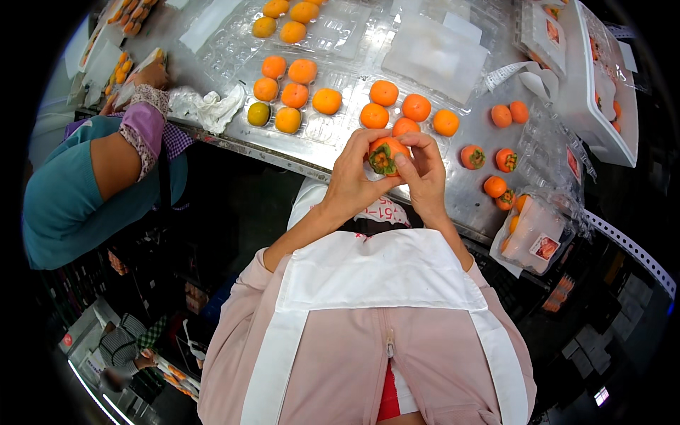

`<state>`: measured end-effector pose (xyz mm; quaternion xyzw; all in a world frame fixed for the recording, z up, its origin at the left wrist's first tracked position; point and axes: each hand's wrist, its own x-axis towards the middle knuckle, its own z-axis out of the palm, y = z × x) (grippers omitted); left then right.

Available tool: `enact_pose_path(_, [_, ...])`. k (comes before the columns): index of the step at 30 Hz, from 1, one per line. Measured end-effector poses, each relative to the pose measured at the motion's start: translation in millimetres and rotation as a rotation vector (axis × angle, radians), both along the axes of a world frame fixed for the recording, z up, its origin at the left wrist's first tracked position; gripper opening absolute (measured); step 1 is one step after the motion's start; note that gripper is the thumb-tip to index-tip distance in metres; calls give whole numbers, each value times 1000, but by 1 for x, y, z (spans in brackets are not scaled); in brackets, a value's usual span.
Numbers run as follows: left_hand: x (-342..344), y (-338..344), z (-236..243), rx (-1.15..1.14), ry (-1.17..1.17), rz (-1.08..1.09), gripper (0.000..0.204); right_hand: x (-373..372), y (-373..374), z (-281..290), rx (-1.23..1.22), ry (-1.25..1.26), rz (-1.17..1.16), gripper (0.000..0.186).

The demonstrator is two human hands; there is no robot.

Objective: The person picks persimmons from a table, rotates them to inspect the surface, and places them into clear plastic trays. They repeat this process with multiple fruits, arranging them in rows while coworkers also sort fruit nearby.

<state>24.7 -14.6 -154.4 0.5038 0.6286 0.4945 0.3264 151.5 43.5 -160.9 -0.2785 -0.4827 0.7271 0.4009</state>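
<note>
Between both hands I hold one orange persimmon (388,154), its green leafy calyx turned toward me. My left hand (352,173) curls round its left side; my right hand (423,173) grips its right side, the thumb against the calyx. Just beyond, several persimmons (416,108) sit in a clear plastic tray (439,142). Left of that stands another clear tray (327,129) with orange fruit and one greenish persimmon (258,114). To the right, loose persimmons (473,156) lie on the metal table, some with the calyx up.
The metal table (304,161) edge runs before me. A filled, labelled clear pack (536,237) rests at the right edge, a white box (616,85) at far right. Paper strip (528,74) and white crumpled plastic (219,108) lie about. A co-worker (92,177) stands at left.
</note>
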Motion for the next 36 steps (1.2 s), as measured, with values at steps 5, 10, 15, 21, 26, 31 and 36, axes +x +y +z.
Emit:
enact_pose_path(5, [0,-2,5,118,124,2,64,-1,-5,-3,14,-90,-40,22])
enact_pose_path(10, [2,-4,-1,170,163,-106,63,-4,-4,-15,3,-192,-143,21])
enact_pose_path(15, [6,0,2,170,132,-111,64,-10,9,10,-259,-46,-191,10])
enact_pose_path(21, [-8,4,9,-5,-420,-81,69,6,24,-8,-214,87,-192,16])
enact_pose_path(26, [-6,2,0,56,-630,-117,70,17,15,-10,-199,-87,-167,14])
enact_pose_path(31, [-7,0,-1,-6,-792,-171,69,18,8,-8,-175,-186,-134,15])
enact_pose_path(36, [-5,-1,-2,-36,-726,-159,68,15,6,-1,13,-178,-49,28])
